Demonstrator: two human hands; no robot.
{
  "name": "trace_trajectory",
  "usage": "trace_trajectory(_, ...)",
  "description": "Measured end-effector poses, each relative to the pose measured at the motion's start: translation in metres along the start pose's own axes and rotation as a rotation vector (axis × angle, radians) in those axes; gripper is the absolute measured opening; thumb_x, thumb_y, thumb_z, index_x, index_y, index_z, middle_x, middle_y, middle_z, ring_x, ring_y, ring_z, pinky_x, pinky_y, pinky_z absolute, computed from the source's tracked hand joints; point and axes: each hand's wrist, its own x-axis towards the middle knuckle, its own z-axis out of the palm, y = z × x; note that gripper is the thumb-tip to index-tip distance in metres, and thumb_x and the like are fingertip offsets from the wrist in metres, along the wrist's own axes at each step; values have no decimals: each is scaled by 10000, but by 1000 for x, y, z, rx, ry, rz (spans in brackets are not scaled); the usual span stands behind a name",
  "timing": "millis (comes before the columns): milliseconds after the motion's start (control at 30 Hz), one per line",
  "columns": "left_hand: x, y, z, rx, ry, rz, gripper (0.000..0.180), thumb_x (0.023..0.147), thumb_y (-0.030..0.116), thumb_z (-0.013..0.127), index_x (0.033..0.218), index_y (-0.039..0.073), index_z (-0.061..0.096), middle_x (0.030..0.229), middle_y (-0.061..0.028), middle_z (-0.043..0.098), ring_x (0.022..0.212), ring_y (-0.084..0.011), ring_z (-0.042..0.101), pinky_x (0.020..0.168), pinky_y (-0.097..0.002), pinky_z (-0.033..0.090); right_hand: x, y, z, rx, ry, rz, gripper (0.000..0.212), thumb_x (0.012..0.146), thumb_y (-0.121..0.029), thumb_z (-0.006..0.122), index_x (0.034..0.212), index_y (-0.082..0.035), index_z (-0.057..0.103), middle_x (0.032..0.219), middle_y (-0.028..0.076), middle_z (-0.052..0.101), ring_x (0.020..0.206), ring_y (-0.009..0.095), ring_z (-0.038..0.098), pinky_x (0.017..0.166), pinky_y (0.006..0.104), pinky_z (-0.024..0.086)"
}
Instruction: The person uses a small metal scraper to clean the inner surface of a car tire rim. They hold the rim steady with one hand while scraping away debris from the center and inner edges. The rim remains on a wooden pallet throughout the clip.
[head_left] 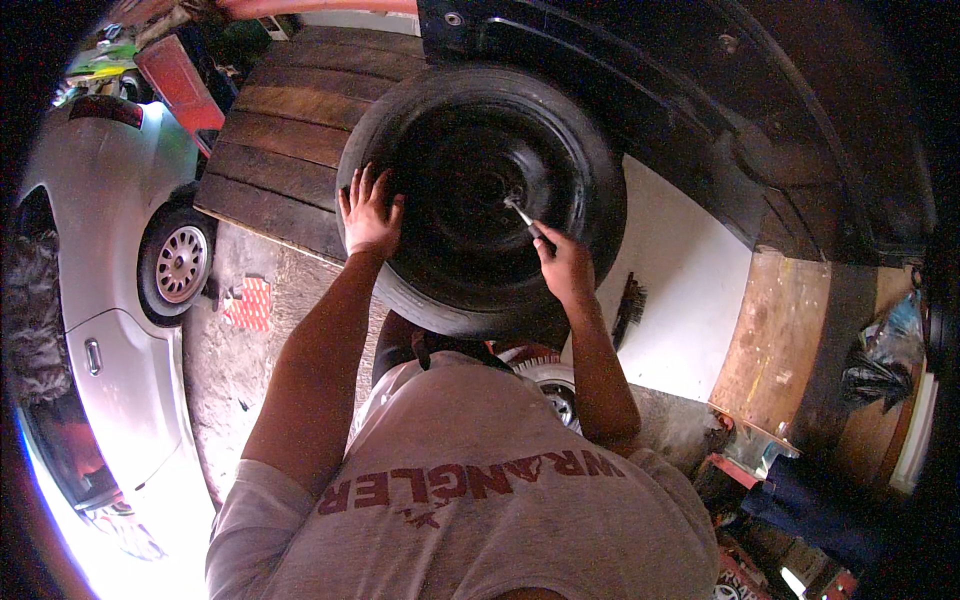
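A black wheel with its tire (pixel 440 312) lies flat in front of me on a bench of dark wooden planks (pixel 275 150). My left hand (pixel 370 215) rests on the tire's left side, fingers spread. In my right hand (pixel 563 262) is a slim hand tool (pixel 518 211) with a pale, metal-looking shank and a dark handle. Its tip reaches the dark centre of the wheel, just right of the hub. Glare and shadow there hide the tip's exact shape, so the tool's kind is unclear.
A silver car (pixel 130 230) stands at the left. Large dark body panels (pixel 640 80) rise beyond the wheel. To the right are a white panel (pixel 690 290), a black brush-like strip (pixel 628 310), a wooden board (pixel 775 320) and hanging plastic bags (pixel 885 350). A red-and-white patterned piece (pixel 248 304) lies on the floor.
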Motion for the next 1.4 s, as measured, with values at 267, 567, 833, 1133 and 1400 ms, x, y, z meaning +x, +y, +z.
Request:
trace_trajectory(267, 0, -3, 4, 25, -14, 4, 558, 912, 405, 481, 1408, 169, 380, 1522, -67, 253, 1429, -252, 151, 1153, -498, 66, -1, 9, 0, -89, -182, 7, 340, 880, -241, 613, 1210, -159, 611, 1016, 183, 655, 907, 372, 635, 766, 423, 503)
trace_trajectory(567, 1, 8, -7, 172, -149, -9, 588, 915, 434, 465, 1430, 176, 344, 1546, -53, 188, 1442, -253, 92, 1143, -544, 40, 22, 10, 10, -176, -19, 129, 422, 808, -367, 686, 1030, -22, 589, 951, 237, 642, 905, 430, 610, 760, 465, 491)
trace_trajectory(833, 4, 13, -8, 200, -170, -15, 612, 911, 456, 464, 1437, 171, 334, 1553, -44, 168, 1444, -248, 83, 1140, -553, 40, 66, 7, 36, -161, 110, 86, 339, 755, -248, 727, 962, -25, 577, 910, 227, 627, 887, 428, 600, 761, 508, 476)
trace_trajectory(1133, 1, 15, -12, 195, -208, -3, 580, 897, 453, 475, 1414, 206, 381, 1547, -14, 206, 1445, -258, 74, 1134, -569, 24, 80, 12, 58, -307, 157, -52, 261, 725, -194, 709, 912, -47, 601, 871, 196, 621, 870, 406, 572, 760, 498, 475)
trace_trajectory(1400, 0, 12, -7, 165, -153, 16, 551, 889, 454, 494, 1383, 217, 430, 1531, -14, 255, 1441, -265, 100, 1135, -566, 29, 80, 19, 64, -348, 243, -98, 244, 736, -195, 697, 916, -57, 607, 852, 203, 621, 857, 414, 574, 746, 500, 471)
